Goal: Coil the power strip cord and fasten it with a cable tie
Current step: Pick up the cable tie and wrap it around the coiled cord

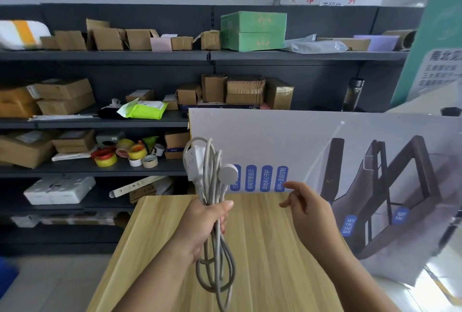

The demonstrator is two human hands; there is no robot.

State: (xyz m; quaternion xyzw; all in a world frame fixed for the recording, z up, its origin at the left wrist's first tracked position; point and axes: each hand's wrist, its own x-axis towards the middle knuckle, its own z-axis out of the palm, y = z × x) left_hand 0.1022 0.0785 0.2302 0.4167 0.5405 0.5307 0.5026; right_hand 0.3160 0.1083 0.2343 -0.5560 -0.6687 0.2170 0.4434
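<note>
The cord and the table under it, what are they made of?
The cord looks like soft plastic or rubber over wire: pale grey, matte, bending in loose loops from the left hand. The power strip looks like hard white plastic, smooth and slightly glossy. The table shows light wood grain in straight stripes; it may be real wood or a printed laminate, which I cannot tell.

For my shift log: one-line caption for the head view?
Left hand holds the coiled power strip cord upright above the wooden table; right hand open beside it, no tie visible.
</note>
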